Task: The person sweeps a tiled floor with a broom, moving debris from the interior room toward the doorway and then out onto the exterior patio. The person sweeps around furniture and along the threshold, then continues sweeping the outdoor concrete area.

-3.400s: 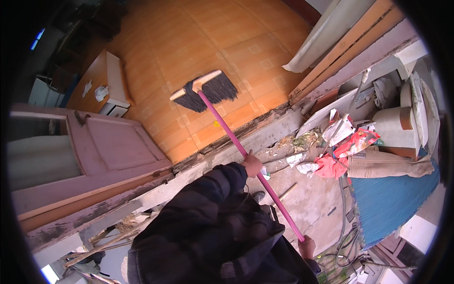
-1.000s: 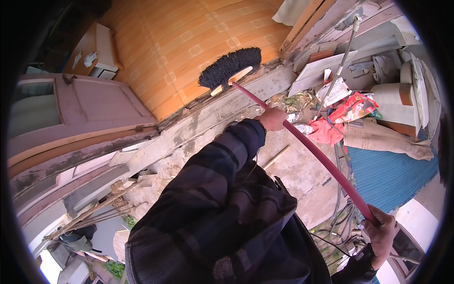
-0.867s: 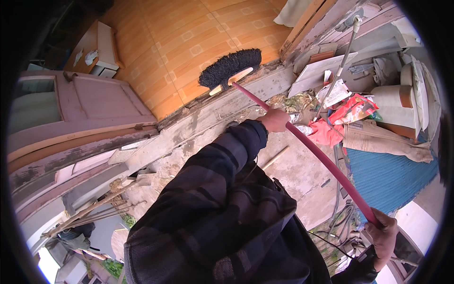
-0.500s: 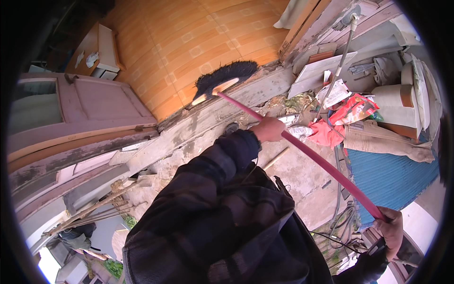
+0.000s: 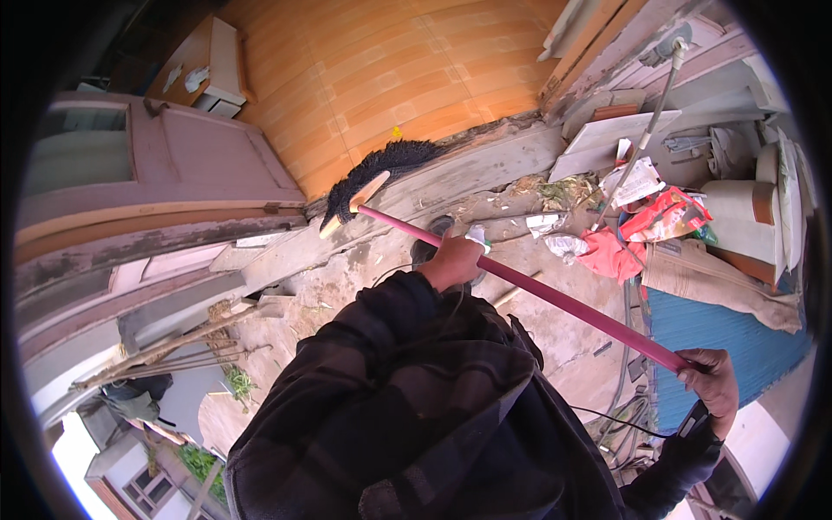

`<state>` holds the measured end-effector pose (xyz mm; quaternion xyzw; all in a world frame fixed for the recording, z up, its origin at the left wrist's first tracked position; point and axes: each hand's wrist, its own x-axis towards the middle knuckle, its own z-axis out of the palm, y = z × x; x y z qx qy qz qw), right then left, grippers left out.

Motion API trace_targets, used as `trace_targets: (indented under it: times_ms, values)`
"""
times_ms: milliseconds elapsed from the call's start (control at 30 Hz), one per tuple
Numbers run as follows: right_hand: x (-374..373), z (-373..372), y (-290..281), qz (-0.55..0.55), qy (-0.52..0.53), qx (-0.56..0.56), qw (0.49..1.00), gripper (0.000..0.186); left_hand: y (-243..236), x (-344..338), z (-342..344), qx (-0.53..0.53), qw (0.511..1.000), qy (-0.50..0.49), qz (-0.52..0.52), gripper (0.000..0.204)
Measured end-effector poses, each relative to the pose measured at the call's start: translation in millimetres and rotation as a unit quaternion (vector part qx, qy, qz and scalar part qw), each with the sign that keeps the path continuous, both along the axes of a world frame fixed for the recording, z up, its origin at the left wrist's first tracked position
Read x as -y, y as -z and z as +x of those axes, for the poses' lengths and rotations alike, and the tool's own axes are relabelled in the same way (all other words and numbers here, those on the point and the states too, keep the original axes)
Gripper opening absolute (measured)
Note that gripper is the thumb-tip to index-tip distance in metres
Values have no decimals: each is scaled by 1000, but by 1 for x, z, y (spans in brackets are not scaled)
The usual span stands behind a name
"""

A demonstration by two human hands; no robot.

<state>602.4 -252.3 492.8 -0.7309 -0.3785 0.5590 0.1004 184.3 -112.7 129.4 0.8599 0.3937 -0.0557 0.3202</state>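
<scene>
A broom with a long dark-pink handle (image 5: pixel 563 303) slants across the middle of the view. Its shaggy black bristles (image 5: pixel 368 176), set below a pale wooden block, lie along the edge of the orange tiled floor (image 5: pixel 407 69), over the door sill (image 5: pixel 485 169). My left hand (image 5: pixel 455 258) is closed around the handle's lower part. Near the handle's far right end, my right hand (image 5: pixel 712 381) grips it too. A small yellow scrap (image 5: pixel 397 132) lies on the tiles just beyond the bristles.
A mauve door (image 5: pixel 195 165) stands at the left, with a wooden cabinet (image 5: pixel 212 65) behind it. On the right are red plastic bags (image 5: pixel 666 217), a thin metal pole (image 5: pixel 646 130) and a blue corrugated sheet (image 5: pixel 719 347). A stick (image 5: pixel 520 286) and cables (image 5: pixel 628 407) lie on the ground.
The broom head has swept left and nearer, partly off the tiles onto the sill. My left hand has moved left and down with the handle. The yellow scrap now shows.
</scene>
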Motion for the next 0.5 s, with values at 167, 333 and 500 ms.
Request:
trace_targets:
  times_ms: [167,333,500]
  values:
    - [-2,18,18,18,7,-6,1000,52,-20,21,-11,-34,998,-42,-40,22]
    - [15,53,51,58,18,68,996,47,-41,44,-20,-19,998,-9,-61,24]
    - [39,102,89,112,83,149,979,39,-60,64,-11,21,994,84,-64,34]
